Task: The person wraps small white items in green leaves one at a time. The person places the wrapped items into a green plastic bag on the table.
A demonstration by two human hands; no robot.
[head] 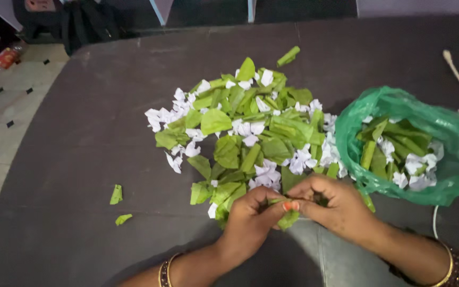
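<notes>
Leaf pile (245, 135) mid-desk (81, 159), mixed with white paper scraps (160, 118); green bag (426, 138) right of pile. Left hand (248, 220) and right hand (328, 204) at pile's near edge, fingers (288, 206) pinched on folded leaf (289, 218). Fold likely mid-way; needs steady pinch.

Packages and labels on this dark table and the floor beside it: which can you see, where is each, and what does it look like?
Green plastic bag: right side of the table, thin, crumpled, translucent, mouth open, holding green leaves and white flowers.
Small packet: on the tiled floor at far left, red and orange, blurred, kind unclear.
No signs or screens show.
</notes>
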